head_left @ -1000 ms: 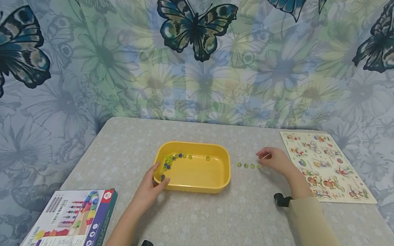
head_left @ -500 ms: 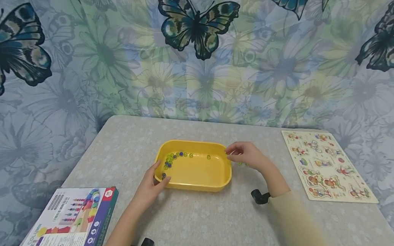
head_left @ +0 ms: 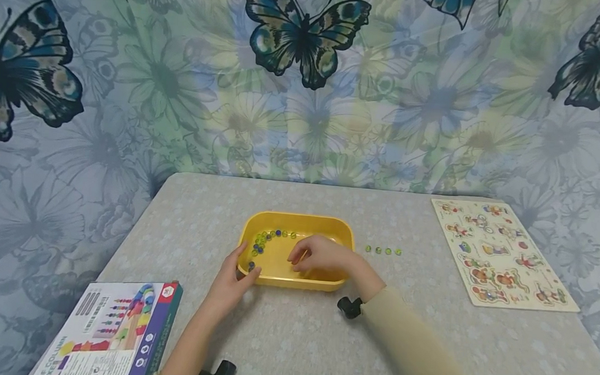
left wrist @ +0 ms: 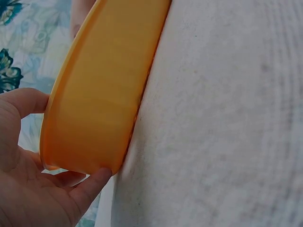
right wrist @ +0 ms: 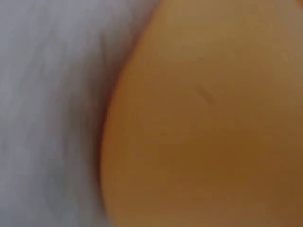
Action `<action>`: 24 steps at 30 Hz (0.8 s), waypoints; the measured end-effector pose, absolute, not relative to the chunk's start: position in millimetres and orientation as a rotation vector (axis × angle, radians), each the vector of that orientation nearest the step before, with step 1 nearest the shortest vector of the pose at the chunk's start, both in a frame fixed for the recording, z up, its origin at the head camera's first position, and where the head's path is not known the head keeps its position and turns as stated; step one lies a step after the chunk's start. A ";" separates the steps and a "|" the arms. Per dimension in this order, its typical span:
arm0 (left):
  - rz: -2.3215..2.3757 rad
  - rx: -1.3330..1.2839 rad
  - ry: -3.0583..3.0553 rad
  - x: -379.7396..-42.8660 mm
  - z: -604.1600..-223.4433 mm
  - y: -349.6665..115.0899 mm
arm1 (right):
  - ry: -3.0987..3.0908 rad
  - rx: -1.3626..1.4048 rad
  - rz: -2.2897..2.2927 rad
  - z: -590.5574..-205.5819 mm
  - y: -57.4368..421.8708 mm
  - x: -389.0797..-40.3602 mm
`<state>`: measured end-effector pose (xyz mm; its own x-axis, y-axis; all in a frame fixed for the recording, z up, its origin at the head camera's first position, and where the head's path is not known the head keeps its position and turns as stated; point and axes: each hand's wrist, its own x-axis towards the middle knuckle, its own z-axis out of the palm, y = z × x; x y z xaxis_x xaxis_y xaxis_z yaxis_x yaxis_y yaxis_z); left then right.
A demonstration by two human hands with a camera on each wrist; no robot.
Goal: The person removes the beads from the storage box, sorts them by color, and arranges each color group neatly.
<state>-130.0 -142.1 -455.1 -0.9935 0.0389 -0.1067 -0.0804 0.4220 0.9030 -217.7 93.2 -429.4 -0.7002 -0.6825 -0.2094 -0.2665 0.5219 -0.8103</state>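
A yellow plastic tray (head_left: 273, 267) rests on the table, with several small green and blue marbles (head_left: 258, 244) gathered along its left and back sides. My left hand (head_left: 229, 280) grips the tray's near left corner. In the left wrist view, the thumb of that hand (left wrist: 40, 194) lies against the rim while fingers reach round the tray wall (left wrist: 94, 99). Over the right half of the tray is my right hand (head_left: 324, 255), its fingers loosely bent above the floor and no marble showing between them. The right wrist view holds only the blurred tray wall (right wrist: 199, 146).
A short row of several green marbles (head_left: 388, 251) lies on the table right of the tray. Farther right is a board with cartoon pictures (head_left: 504, 254). A toy box (head_left: 112, 331) sits at the front left. Behind the table (head_left: 289, 338) hangs a butterfly-patterned cloth (head_left: 304, 124).
My right hand has let go of a marble at the right end of the row and travelled left, over the tray's rim and inside. My left hand stays on the corner.
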 end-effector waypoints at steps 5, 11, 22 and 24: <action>1.632 -0.024 2.547 -130.6 -455.6 -141.8 | 2.234 -0.812 -1.014 -438.1 70.8 -216.0; 1.624 -0.030 2.556 -130.5 -456.1 -142.7 | 2.245 -0.855 -0.936 -440.2 54.3 -216.3; 1.617 -0.047 2.560 -129.9 -455.7 -141.3 | 2.281 -0.790 -0.818 -435.7 55.5 -212.2; 1.616 -0.046 2.563 -130.0 -455.8 -141.7 | 2.277 -0.785 -0.814 -434.9 58.2 -212.2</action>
<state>-130.0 -141.7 -455.8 -0.9933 0.0339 -0.1102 -0.0849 0.4324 0.8977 -212.2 58.2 -434.9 -0.6517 -0.6855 -0.3247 -0.3243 0.6388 -0.6977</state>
